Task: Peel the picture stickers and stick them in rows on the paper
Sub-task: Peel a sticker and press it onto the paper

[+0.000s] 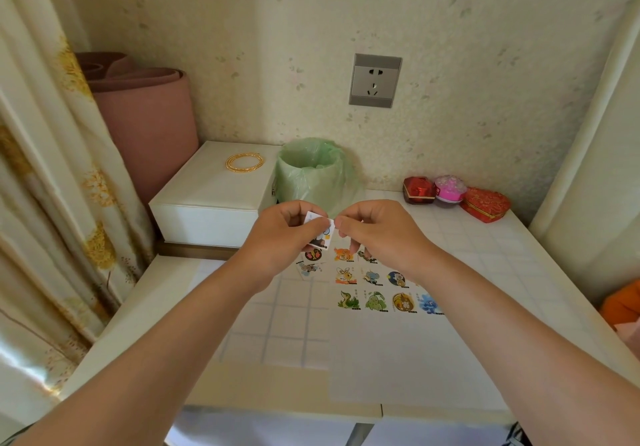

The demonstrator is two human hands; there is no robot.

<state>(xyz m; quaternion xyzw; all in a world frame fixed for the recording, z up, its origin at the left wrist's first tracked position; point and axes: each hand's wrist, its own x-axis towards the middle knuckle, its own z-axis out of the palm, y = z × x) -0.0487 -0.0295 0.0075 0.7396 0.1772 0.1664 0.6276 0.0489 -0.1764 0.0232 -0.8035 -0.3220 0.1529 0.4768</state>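
Pinching sticker square (321,233) with left hand (285,237) and right hand (379,232) | its picture partly hidden | paper (398,348) top row half covered

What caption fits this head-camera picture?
Left hand and right hand pinch a picture sticker above the paper with rows of animal stickers.

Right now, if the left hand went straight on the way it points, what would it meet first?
Probably the right hand, whose fingertips pinch the edge of the sticker that the left hand holds; depth is unclear.
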